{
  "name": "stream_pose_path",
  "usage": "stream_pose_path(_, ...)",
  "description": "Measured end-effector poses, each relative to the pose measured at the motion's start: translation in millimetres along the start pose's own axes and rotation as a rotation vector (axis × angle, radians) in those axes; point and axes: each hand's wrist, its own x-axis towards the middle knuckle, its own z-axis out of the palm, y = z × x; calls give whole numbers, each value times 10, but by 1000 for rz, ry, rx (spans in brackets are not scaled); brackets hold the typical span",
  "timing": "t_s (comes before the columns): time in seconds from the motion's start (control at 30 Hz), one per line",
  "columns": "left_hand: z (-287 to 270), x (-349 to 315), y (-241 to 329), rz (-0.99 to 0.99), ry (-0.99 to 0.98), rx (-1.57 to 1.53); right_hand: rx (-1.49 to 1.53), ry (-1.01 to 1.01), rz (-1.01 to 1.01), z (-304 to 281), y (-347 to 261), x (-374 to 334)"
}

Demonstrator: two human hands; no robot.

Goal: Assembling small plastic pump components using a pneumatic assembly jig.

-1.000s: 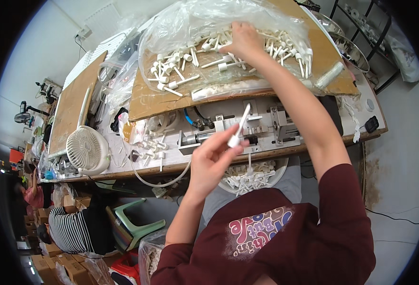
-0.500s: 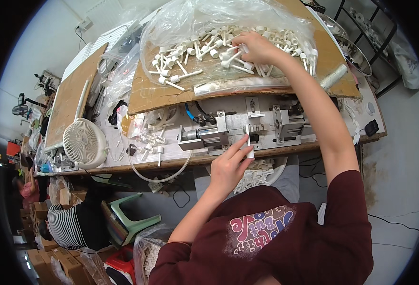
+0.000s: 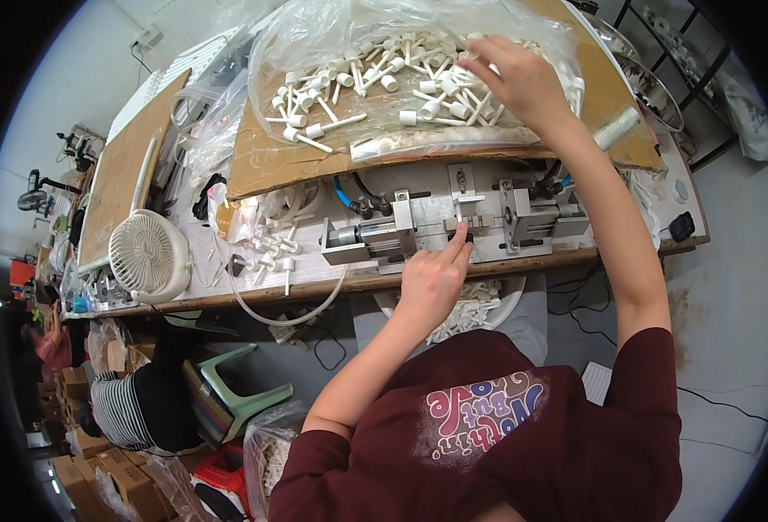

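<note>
My left hand is at the small metal clamping fixture on the bench's front edge. Its index finger is stretched out, with the fingertip at the fixture's middle; the thumb is hidden, and no piece shows in the hand. Over the far part of a heap of white mallet-shaped plastic pieces, my right hand hovers with thumb and index finger apart. A pale stick end shows by its fingertips; I see no grip on it. The heap lies on clear plastic sheeting over cardboard.
A white fan stands on the bench at left, near a small group of white pieces. Below the edge, a tub of white parts sits at my lap. A clear hose loops off the bench. A green stool is at lower left.
My right hand has risen from the heap and moved back and to the right. The white stick seen at my left hand no longer shows; its index finger now reaches the fixture.
</note>
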Motion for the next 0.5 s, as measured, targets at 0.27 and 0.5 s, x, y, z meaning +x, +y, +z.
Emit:
stream_pose_path(0.27,-73,10,11,-68,7,-115,912,-167,858,-514,-490,-508)
stream_pose_path(0.5,-384,259,123,-136,291,-544,1088,-521,856,-664,-1202,-1172)
